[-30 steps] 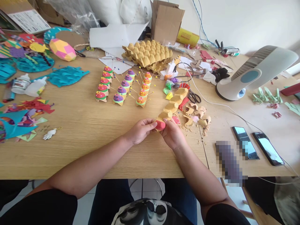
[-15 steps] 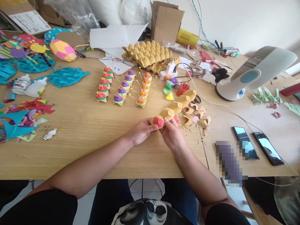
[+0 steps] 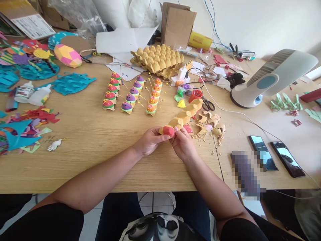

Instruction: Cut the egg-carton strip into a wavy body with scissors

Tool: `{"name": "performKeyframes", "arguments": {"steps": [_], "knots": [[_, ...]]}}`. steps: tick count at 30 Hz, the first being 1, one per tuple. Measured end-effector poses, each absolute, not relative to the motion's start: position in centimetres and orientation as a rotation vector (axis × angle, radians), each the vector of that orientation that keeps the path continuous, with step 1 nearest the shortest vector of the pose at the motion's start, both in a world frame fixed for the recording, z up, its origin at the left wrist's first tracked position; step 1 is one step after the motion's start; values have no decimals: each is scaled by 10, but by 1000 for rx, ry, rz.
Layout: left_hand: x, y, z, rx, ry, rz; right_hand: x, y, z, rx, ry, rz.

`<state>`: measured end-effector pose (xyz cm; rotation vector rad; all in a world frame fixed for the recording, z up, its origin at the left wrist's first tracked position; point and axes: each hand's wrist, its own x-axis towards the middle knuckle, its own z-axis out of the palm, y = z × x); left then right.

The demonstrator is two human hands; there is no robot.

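A yellow egg-carton strip point(image 3: 185, 116) of several bumps slants up to the right, held just above the table. Red clay point(image 3: 168, 131) covers its nearest bump. My left hand point(image 3: 150, 140) is closed on the near end, its thumb against the clay. On the other side, my right hand point(image 3: 183, 142) pinches the strip beside the red bump. Three decorated strips stand beyond my hands: a red one point(image 3: 110, 91), a purple one point(image 3: 132, 93) and an orange one point(image 3: 154, 96), with pins sticking out. Carton scraps point(image 3: 213, 122) lie to the right of the strip.
Egg trays point(image 3: 157, 58) lie at the back. A red cup point(image 3: 195, 96), scissors point(image 3: 208, 104) and clay bags point(image 3: 179, 94) sit beyond the strip. At the right are a white fan point(image 3: 265, 80) and two phones point(image 3: 287, 159). Paper scraps point(image 3: 37, 115) and bottles point(image 3: 24, 91) are at the left.
The far end of the yellow strip has swung left and a little down, showing more of the scissors. The red-covered end has shifted slightly left between my hands.
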<state>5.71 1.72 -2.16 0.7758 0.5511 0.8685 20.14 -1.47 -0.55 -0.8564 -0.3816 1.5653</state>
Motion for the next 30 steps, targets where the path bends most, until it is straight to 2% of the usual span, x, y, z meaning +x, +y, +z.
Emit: {"name": "performKeyframes", "arguments": {"steps": [30], "knots": [[60, 12, -28, 823, 583, 997, 194, -17, -4, -863, -437, 1462]]}}
